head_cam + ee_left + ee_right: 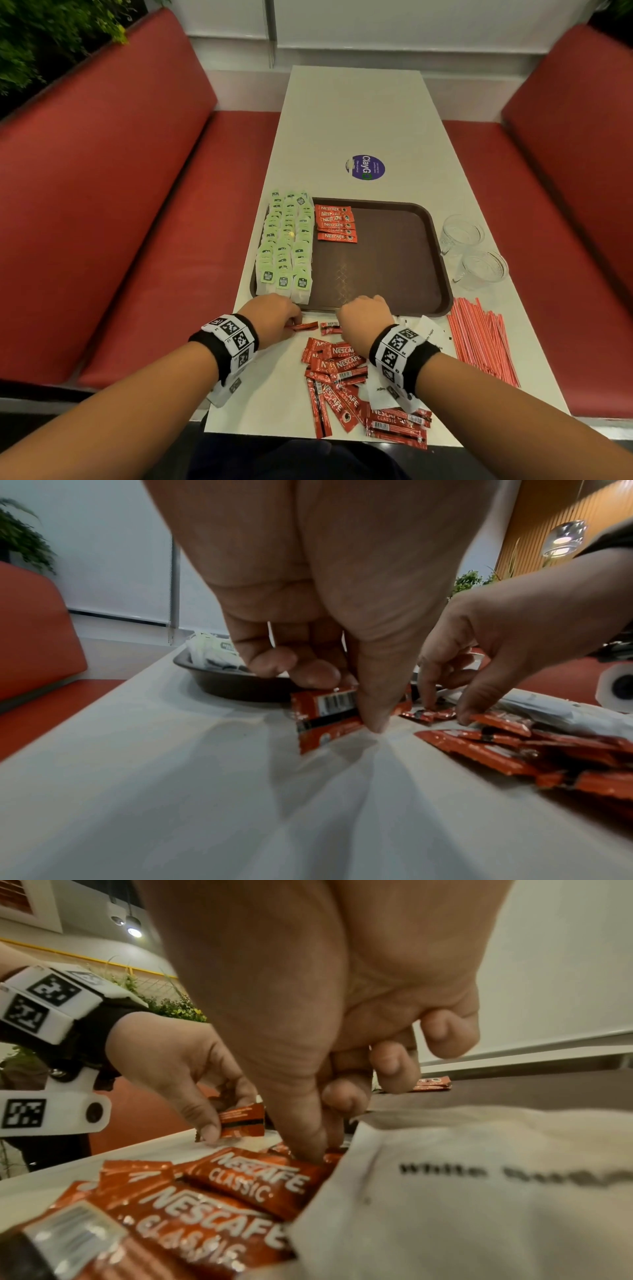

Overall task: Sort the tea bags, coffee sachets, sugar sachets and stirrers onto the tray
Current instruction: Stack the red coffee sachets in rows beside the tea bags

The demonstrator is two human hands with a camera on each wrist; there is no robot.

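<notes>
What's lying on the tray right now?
On the tray: rows of green tea bags along its left side and a short column of coffee sachets beside them. The tray floor under the tea bags is covered, so anything beneath them can't be seen.

The tray sits mid-frame on the table. Tea bags fill its left side, with coffee sachets just right of them at the top. Two glasses stand right of the tray. Below it lie loose sachets; stirrers lie lower right.
</notes>
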